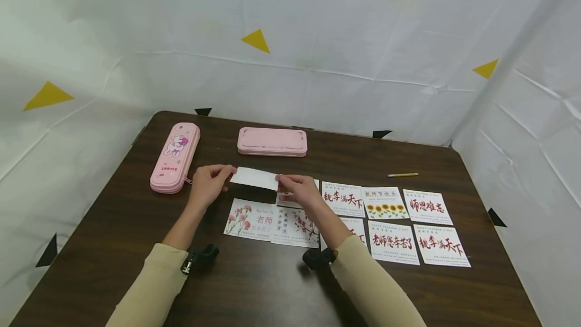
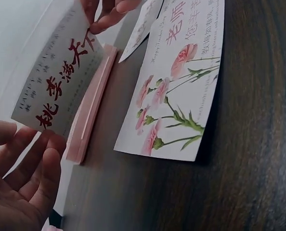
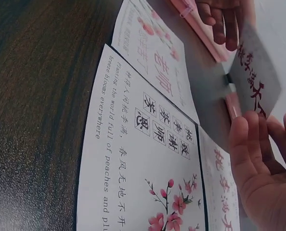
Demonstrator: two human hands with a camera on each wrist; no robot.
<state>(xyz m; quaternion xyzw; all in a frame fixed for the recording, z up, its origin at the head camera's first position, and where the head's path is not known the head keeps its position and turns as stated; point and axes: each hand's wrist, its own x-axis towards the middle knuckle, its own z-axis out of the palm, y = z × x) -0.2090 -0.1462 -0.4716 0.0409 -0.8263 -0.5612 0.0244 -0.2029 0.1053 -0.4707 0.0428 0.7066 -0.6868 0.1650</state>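
Note:
Raised over the table is a white greeting card [image 1: 255, 177], its printed side with red and grey Chinese writing [image 2: 61, 77] showing in the left wrist view. My left hand [image 1: 210, 183] pinches its left edge, and my right hand [image 1: 299, 189] pinches the right edge. Below it on the table lie a carnation card [image 1: 247, 220] and a plum-blossom card [image 1: 295, 228], side by side. Another card with red writing [image 3: 222, 178] lies behind the plum-blossom one, partly hidden by my right hand in the head view.
To the right, several more cards lie in two rows, including a sunflower card [image 1: 385, 203]. A thin yellow pencil [image 1: 403, 175] lies behind them. A pink rabbit pencil case [image 1: 175, 158] stands left, and a flat pink case [image 1: 272, 141] lies at the back.

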